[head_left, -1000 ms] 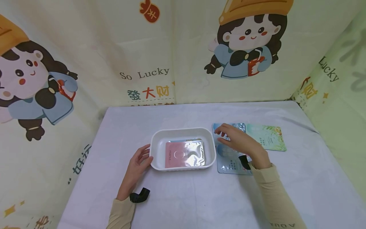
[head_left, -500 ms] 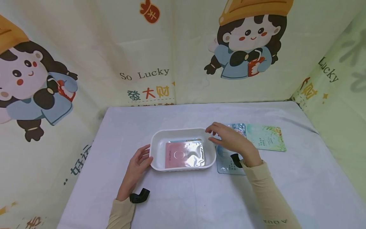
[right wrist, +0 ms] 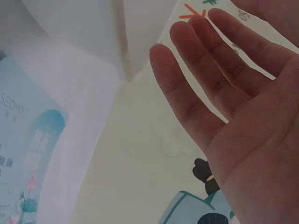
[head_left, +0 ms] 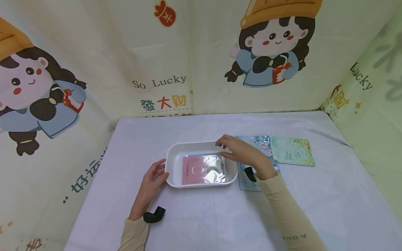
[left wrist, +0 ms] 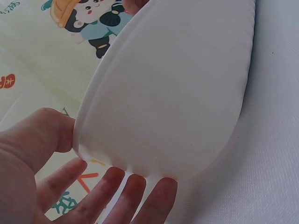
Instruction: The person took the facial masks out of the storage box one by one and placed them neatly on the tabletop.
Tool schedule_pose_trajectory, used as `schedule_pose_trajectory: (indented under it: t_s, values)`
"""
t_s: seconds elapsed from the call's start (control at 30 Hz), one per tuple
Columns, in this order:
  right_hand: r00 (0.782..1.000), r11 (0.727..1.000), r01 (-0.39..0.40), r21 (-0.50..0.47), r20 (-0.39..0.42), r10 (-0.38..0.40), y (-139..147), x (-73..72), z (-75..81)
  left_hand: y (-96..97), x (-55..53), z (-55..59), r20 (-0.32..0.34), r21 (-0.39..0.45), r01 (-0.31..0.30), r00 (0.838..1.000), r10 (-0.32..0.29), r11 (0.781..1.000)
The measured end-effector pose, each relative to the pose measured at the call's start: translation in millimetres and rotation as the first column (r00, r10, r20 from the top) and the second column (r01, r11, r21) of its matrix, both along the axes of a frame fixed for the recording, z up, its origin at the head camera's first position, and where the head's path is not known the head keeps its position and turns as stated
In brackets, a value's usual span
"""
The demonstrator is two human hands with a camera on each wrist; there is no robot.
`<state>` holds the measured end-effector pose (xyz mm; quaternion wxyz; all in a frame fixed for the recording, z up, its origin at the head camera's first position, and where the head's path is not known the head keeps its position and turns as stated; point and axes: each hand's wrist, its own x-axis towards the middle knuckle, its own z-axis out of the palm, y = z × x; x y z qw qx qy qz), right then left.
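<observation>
A white plastic tray stands on the table, holding a pink-and-silver sachet; edges of other sachets peek out beneath it. My left hand holds the tray's left end, and the left wrist view shows the thumb at the rim and fingertips against the outer wall. Over the tray's right end hovers my right hand, with nothing between its loosely bent fingers. Right of the tray lie blue sachets, partly covered by my right hand and wrist. A green floral sachet lies beside them.
A white cloth covers the table. Behind and at both sides hangs a cream curtain printed with cartoon figures and lettering. Black wrist straps sit on both wrists.
My right hand has moved left, from above the blue sachets to above the tray's right end, uncovering more of those sachets. My left hand and the tray have stayed put.
</observation>
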<state>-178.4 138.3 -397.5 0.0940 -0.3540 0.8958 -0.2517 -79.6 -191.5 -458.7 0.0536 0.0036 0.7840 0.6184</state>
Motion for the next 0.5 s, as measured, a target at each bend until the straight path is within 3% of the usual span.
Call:
schedule_pose_trajectory:
  t_s: [0.23, 0.5]
  values:
    - [0.999, 1.000, -0.027, -0.001, 0.018, 0.027, -11, -1.8, -7.9, 0.3, -0.5, -1.7, 0.000, -0.017, -0.003, 1.000, 0.003, 1.000]
    - [0.997, 0.998, -0.067, -0.016, 0.041, 0.067, -18, -0.4, -13.4, -6.4, -6.7, -25.6, 0.018, -0.012, -0.029, 0.999, 0.029, 1.000]
